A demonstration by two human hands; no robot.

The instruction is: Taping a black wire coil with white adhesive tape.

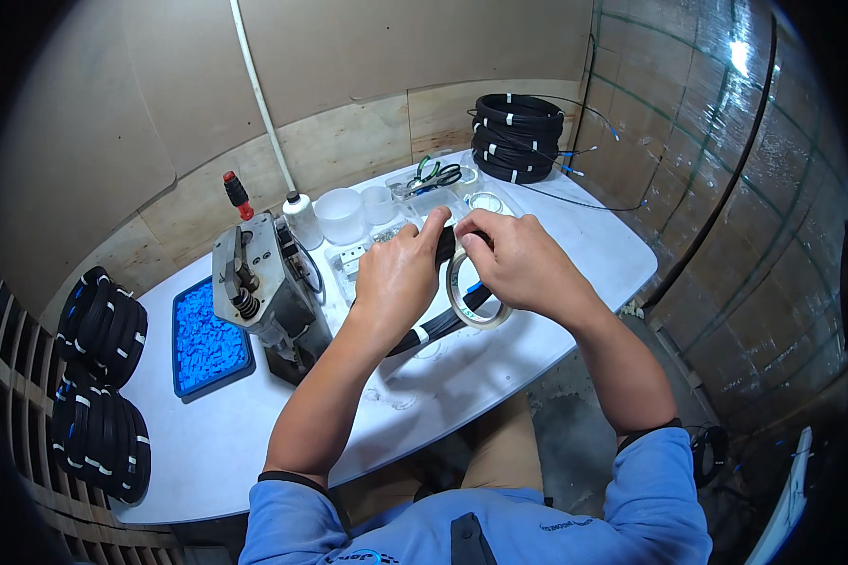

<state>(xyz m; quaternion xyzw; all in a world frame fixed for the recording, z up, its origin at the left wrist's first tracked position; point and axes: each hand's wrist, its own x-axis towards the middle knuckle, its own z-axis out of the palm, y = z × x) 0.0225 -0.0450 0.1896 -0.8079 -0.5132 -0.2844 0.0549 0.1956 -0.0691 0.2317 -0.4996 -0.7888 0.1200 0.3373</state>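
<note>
1. A black cable bundle (pixel 443 322) sits near the middle of the white tabletop (pixel 254 424), held up just above it and slanting from the hands down toward seven o'clock, with a white band around it.
2. A roll of clear tape (pixel 471 294) hangs around the bundle just below the right hand.
3. The left hand (pixel 396 278) is clenched around the upper end of the bundle, thumb and forefinger pinched at the top.
4. The right hand (pixel 518 264) grips the same end from the three o'clock side, its fingertips touching the left hand's.
5. At nine o'clock from the hands stands a grey metal press tool (pixel 264 292) with a red-tipped handle.
6. Farther toward nine o'clock lies a blue tray of small blue parts (pixel 203 339).
7. At twelve o'clock are clear plastic cups (pixel 344 215) and a clear tray holding scissors (pixel 433 176).
8. At one o'clock, at the tabletop's far edge, rests a stack of black cable coils (pixel 518 137).
9. More black coils (pixel 99 377) are stacked off the tabletop at nine o'clock.
</note>
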